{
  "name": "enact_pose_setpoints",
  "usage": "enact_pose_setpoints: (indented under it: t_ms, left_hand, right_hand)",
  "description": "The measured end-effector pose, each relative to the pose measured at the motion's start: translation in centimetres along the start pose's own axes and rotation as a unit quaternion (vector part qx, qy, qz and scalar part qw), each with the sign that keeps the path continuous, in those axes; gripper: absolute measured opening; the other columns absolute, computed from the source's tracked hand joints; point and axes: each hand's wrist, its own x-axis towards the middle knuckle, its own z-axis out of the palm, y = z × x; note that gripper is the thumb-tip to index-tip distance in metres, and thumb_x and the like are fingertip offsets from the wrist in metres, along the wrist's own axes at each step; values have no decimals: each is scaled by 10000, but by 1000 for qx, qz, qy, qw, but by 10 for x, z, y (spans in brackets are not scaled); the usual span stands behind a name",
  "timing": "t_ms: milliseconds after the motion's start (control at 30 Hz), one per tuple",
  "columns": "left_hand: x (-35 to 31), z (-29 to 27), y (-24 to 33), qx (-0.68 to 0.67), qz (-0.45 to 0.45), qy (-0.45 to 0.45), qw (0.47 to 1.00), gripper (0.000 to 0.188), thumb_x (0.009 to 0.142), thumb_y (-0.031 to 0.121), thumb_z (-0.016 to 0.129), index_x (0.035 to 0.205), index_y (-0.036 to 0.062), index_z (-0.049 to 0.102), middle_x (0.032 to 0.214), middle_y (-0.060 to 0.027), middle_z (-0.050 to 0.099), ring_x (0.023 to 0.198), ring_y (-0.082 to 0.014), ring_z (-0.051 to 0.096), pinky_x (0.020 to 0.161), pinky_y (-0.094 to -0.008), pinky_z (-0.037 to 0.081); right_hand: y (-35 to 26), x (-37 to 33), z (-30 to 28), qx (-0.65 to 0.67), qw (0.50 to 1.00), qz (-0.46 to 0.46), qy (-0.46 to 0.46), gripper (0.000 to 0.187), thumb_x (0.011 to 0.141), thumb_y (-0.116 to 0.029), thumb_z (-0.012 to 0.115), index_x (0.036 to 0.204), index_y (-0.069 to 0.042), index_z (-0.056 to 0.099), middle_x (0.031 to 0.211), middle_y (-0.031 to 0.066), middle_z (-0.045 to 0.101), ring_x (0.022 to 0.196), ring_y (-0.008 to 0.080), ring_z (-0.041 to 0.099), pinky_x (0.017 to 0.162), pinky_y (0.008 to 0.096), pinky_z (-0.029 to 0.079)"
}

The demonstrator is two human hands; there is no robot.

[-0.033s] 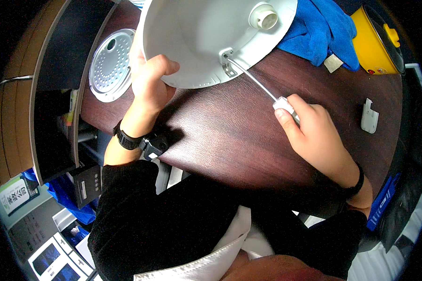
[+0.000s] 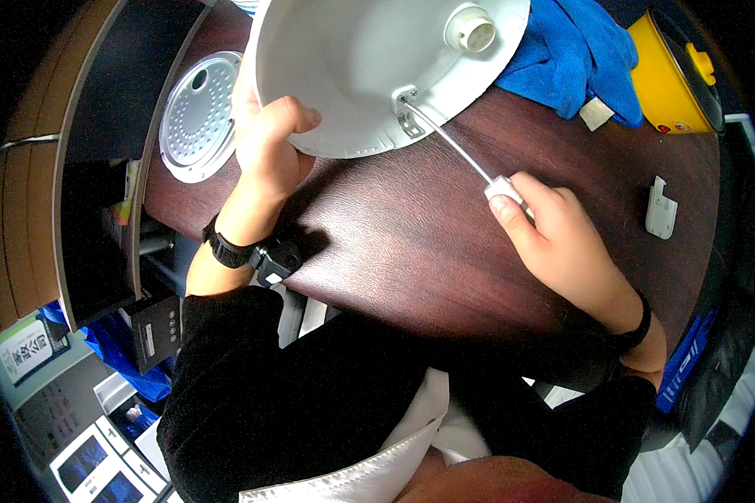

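Observation:
A white bowl-shaped housing is tilted so that its inside faces me. My left hand grips its left rim, thumb on the inside and the other fingers mostly hidden behind it. In my right hand is a screwdriver with a white handle and a long metal shaft. The shaft's tip meets a small metal bracket with a screw, near the housing's lower edge. A round white socket-like part sticks out of the inner wall at the upper right.
A clear perforated round lid lies left of my left hand. Beyond the housing are a blue cloth and a yellow pot. A small white plastic piece rests on the dark table at right; shelving borders the left.
My right hand and the screwdriver handle have shifted very slightly left. The housing's right rim has moved a touch left; my left hand looks unmoved.

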Motion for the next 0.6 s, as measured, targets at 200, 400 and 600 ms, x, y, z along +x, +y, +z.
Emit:
enact_pose_setpoints:
  t_ms: [200, 400, 600]
  left_hand:
    - [-2, 1, -1, -288, -255, 54, 922, 162, 652, 42, 537, 809, 0, 532, 943, -146, 560, 853, -268, 558, 727, -316, 459]
    - [11, 1, 11, -343, -330, 43, 878, 198, 648, 52, 540, 838, 2, 518, 960, -149, 550, 869, -271, 550, 738, -322, 458]
    - [16, 1, 14, -349, -345, 35, 871, 234, 644, 62, 543, 868, 4, 504, 977, -153, 540, 884, -274, 543, 748, -329, 457]
  right_hand:
    - [-6, -3, 5, 614, 728, 195, -235, 316, 953, -306, 331, 937, -17, 459, 597, 44, 487, 374, 121, 447, 322, 242, 361]
    - [-3, -1, -3, 251, 957, 94, -108, 245, 915, -256, 444, 879, -19, 494, 634, 92, 536, 426, 181, 515, 384, 283, 400]
    - [-5, -2, -5, -135, 982, -55, 123, 214, 839, -235, 553, 827, -26, 512, 688, 192, 583, 630, 380, 574, 546, 451, 459]
